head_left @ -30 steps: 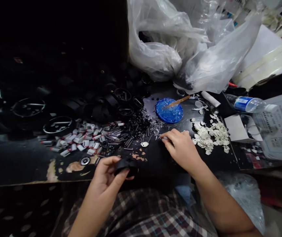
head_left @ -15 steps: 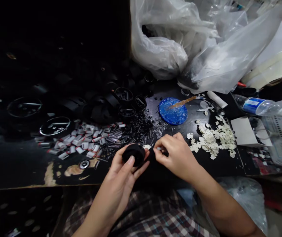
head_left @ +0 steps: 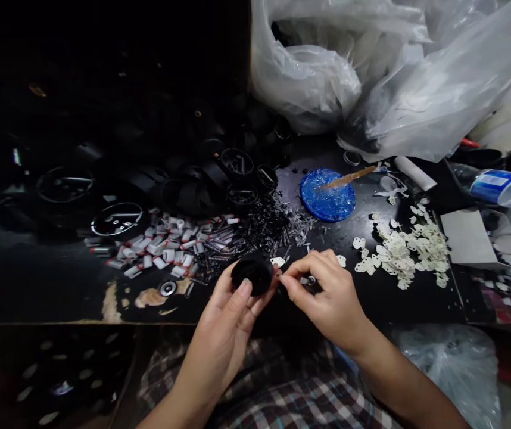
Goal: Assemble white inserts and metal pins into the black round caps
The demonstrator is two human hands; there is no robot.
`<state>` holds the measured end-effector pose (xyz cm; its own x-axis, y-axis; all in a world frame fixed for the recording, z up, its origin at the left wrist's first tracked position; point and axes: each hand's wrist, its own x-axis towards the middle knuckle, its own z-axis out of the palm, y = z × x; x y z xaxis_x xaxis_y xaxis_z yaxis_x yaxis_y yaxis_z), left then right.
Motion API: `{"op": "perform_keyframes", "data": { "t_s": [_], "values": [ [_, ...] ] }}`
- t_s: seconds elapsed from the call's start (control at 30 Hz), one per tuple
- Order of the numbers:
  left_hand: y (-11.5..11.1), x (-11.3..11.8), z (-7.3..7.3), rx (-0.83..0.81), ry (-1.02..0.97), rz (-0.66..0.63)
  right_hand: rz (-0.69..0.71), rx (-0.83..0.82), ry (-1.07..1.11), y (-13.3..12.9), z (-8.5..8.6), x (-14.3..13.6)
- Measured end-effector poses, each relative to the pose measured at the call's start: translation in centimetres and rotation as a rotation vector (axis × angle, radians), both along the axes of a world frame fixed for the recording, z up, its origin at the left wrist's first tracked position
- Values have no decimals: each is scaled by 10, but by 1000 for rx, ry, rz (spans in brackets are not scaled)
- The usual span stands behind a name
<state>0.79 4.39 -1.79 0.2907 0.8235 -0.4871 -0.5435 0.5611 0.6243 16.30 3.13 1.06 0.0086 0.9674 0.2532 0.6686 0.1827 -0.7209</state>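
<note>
My left hand [head_left: 228,316] is wrapped round a round black plastic housing [head_left: 252,276], its dark hollow face turned towards me. Just to the right, my right hand [head_left: 327,292] has thumb and forefinger pinched together near the housing's edge; whatever tiny piece is between the fingertips is too small to name. A small shiny round part [head_left: 311,280] shows within the curled fingers of that hand. Behind the housing lies a flat whitish plate [head_left: 277,261]. Small black parts and springs [head_left: 273,223] are heaped beyond my hands.
Grey cylinders with red ends [head_left: 166,243] lie left of my hands, whitish plates [head_left: 410,247] right. Blue grease on a round lid [head_left: 327,196] bears a wooden stick [head_left: 349,177]. Black housings [head_left: 117,219], plastic bags [head_left: 309,83], a bottle [head_left: 501,186] and a white box [head_left: 467,237] surround them.
The camera view has shifted, so the bench things appear further right. The black housing has turned slightly in my left hand. My right fingertips remain pinched close beside it.
</note>
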Motion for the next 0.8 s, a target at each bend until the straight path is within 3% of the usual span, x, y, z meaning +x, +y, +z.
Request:
{"op": "perform_keyframes", "data": {
  "t_s": [0.07, 0.17, 0.4, 0.67, 0.8],
  "values": [
    [-1, -1, 1, -24, 41, -24, 13, 19, 36, -1, 2, -2],
    [-4, -1, 1, -32, 58, -71, 32, 41, -101, 0, 1, -3],
    [-8, -5, -11, 78, 134, -167, 82, 103, -290, 1, -1, -2],
    [4, -11, 1, 174, 405, -291, 151, -22, -386, -4, 0, 0],
    [9, -14, -5, 211, 539, -344, 145, -50, -407, -8, -7, 2]
  ]
}}
